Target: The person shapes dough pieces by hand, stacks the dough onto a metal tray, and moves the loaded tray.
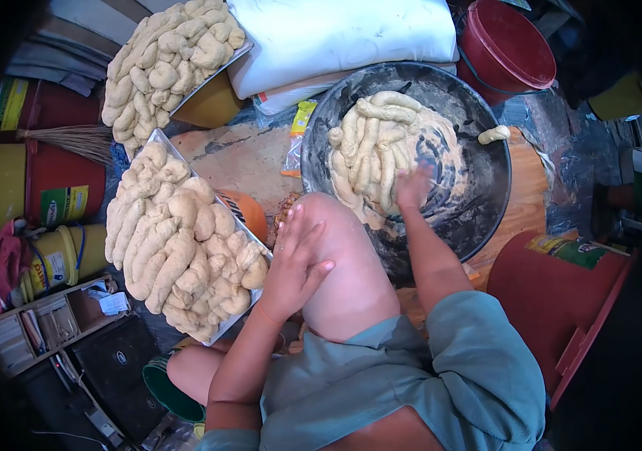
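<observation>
My left hand (295,263) rests on my bare knee, fingers spread and nothing in it. Inside a wide black basin (490,203), my right hand (413,188) is at the flour-dusted bottom. Motion smears its fingers, so their pose and anything under them cannot be made out. Just left of that hand lies a heap of pale dough rolls (370,146), coated in tan flour (445,139). One short dough piece (494,135) sits alone on the basin's right side. Left of my knee, a tray (242,225) is piled with thick dough rolls (159,244).
A second dough pile (167,64) stands at the far left. Behind the basin is a large white sack (343,34). Red buckets (512,49) stand behind and right of it. A yellow packet (300,124) lies by its left rim. More buckets and a twig broom (73,141) line the left side.
</observation>
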The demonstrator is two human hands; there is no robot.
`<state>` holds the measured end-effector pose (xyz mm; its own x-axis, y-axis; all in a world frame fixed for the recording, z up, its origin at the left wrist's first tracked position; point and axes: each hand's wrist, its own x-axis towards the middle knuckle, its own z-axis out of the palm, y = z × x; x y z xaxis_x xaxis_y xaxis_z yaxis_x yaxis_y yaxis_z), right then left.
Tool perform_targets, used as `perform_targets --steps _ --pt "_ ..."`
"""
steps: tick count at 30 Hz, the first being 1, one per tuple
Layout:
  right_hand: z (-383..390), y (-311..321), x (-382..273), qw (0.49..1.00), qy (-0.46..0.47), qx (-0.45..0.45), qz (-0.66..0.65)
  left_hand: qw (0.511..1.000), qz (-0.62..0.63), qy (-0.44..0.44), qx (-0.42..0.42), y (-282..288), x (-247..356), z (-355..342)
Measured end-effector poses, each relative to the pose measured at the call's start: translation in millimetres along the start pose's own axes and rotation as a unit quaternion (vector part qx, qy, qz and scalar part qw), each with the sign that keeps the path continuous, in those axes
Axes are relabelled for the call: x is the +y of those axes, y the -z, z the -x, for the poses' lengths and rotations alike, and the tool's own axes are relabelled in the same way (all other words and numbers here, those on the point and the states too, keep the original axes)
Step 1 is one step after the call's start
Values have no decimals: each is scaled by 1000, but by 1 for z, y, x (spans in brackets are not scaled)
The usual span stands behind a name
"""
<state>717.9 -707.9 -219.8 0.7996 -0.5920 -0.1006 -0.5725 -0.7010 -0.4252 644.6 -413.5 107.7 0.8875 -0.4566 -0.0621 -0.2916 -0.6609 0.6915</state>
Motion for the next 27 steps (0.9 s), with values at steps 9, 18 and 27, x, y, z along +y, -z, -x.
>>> perform_targets --steps 9,18,27 --pt "21 28 -44 911 309 -202 183 1000 -17 10 11 13 0 10" --pt "-13 21 20 954 -73 -273 101 999 -2 39 36 17 -8 28" --pt "59 22 -6 910 293 -204 211 1000 -9 15 7 12 1 25"
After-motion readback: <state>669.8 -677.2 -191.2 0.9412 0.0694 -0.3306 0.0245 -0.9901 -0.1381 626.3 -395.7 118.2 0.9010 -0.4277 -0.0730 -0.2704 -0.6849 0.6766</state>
